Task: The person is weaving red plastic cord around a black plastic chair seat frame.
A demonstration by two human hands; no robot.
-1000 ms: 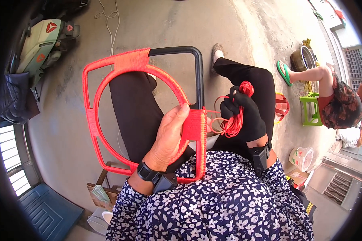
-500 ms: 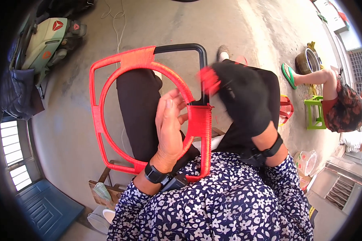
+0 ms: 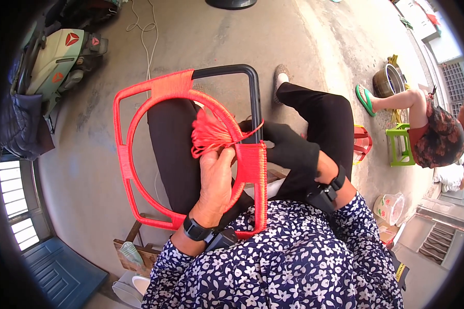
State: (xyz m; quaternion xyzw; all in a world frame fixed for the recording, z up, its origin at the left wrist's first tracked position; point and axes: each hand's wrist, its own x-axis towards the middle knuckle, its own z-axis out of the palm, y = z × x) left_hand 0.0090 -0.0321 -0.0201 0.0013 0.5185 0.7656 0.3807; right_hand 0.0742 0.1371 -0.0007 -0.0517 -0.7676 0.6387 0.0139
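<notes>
A flat frame [image 3: 122, 157] lies over my lap, a rounded square around a ring, mostly wrapped in red cord. Its far right corner is a bare black bar [image 3: 254, 95]. My left hand [image 3: 215, 177] is bare and closed on a looped bundle of red cord [image 3: 210, 135] within the ring, beside the wrapped band [image 3: 252, 162]. One strand runs from the bundle to the right across the black bar. My right hand [image 3: 294, 149], in a black glove, reaches the bar from the right. Its fingertips are partly hidden behind the bar and the cord.
At right a person in green flip-flops sits on a green stool [image 3: 398, 146] near a metal pot [image 3: 388, 81]. Another red frame [image 3: 362, 144] rests by my right knee. A scooter [image 3: 56, 59] stands at left, and a wooden stool [image 3: 134, 252] at lower left.
My right hand has come down and left to the black bar. The cord bundle has passed from it into the ring, where my left hand, open before, has closed on it.
</notes>
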